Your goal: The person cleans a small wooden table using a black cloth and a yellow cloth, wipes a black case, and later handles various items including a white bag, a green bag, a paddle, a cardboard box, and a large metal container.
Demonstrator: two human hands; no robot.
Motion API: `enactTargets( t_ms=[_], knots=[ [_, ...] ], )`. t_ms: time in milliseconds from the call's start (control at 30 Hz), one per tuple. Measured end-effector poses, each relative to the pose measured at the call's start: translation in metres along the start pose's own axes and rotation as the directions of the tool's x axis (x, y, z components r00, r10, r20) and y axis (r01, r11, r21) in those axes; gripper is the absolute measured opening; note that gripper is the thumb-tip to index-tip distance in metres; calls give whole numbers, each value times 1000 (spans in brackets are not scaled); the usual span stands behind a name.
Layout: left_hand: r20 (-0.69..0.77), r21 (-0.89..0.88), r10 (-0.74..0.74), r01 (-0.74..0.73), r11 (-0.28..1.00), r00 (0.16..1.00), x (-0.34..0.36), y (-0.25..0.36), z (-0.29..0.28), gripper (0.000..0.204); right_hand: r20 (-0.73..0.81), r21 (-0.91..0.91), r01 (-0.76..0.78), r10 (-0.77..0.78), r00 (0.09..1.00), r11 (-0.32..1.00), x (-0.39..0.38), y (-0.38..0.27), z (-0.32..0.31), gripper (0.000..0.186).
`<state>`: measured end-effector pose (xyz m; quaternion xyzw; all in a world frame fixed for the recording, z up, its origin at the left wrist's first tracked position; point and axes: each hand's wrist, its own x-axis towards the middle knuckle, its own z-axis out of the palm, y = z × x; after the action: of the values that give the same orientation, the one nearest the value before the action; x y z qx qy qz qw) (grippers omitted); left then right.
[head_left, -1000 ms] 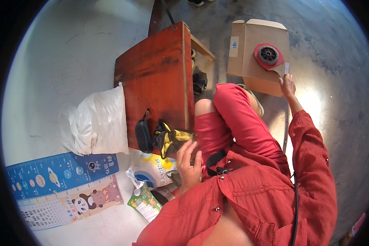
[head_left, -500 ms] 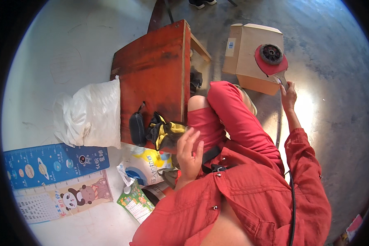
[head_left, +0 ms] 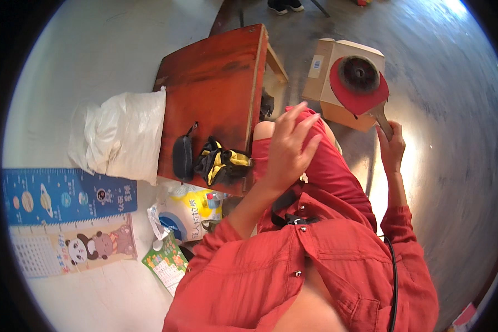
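Observation:
My right hand (head_left: 392, 149) grips a table tennis bat (head_left: 346, 97) by its handle, its red face turned up. On that face lies a small black wheel (head_left: 359, 74) with a hub hole in the middle; its spokes look blurred. My left hand (head_left: 293, 145) is raised over my thigh, fingers spread and holding nothing, apart from the bat. Beyond the bat stands a cardboard box (head_left: 346, 115) on the floor. Nearest to my left hand on the other side is a black and yellow cloth item (head_left: 224, 163) on the red wooden table (head_left: 210, 83).
A black zipped case (head_left: 183, 156) lies on the table. Left of it are a white plastic bag (head_left: 119, 133), a blue planet chart (head_left: 72, 196) and a panda chart (head_left: 83, 249). A printed package (head_left: 191, 213) sits by the table's near edge. A person's shoes (head_left: 285, 6) show at the far end.
My left hand has moved up and right, toward the bat. The bat and wheel have come slightly closer and left, and the wheel's spokes have become blurred.

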<state>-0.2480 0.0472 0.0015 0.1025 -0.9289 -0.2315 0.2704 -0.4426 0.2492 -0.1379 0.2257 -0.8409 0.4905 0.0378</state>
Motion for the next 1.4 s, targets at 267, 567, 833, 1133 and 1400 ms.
enactTargets(
  t_ms=[267,567,833,1133,1400],
  knots=[
    [-130,16,12,-10,1000,991,8,-8,54,59,162,-14,-20,22,987,1000,-31,-55,-15,28],
    [-224,-16,-140,140,990,965,-35,-13,41,53,309,-85,105,-74,948,991,-30,-92,0,33],
    [-374,142,-91,153,978,923,-64,-19,23,43,342,35,50,-59,938,998,-25,-93,26,36],
    [-156,-156,-387,365,918,909,-239,-61,-133,24,404,-65,297,-247,881,953,67,-131,104,49],
    [-315,105,-915,967,231,253,-487,-103,-129,36,451,34,247,-235,861,969,133,-106,224,51]
  ],
)
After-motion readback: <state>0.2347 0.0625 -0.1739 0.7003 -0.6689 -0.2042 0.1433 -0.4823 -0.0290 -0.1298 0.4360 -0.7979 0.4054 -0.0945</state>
